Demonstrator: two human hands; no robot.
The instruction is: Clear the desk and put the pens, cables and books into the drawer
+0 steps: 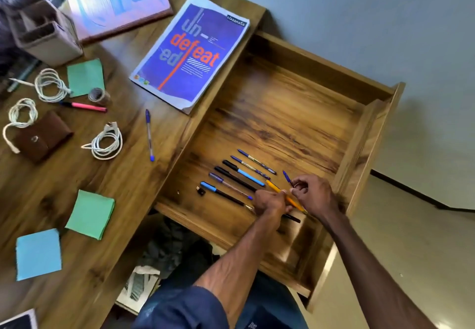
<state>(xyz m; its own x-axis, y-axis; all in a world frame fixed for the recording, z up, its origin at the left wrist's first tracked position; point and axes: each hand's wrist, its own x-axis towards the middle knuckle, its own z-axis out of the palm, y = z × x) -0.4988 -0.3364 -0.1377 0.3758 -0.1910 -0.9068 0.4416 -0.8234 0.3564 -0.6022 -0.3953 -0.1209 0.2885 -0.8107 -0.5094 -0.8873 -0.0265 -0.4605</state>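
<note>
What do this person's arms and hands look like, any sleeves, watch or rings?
Both forearms are bare. A dark blue sleeve ends near the left elbow; the right arm shows no sleeve up to the frame edge. No watch, bracelet, ring or glove shows on the left hand or the right hand.

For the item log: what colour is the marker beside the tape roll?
Pink marker, head view.

cam 1: head-worn, wide-angle | faces fwd+down | close above open drawer [282,112] & desk [128,187], frame tilted
</note>
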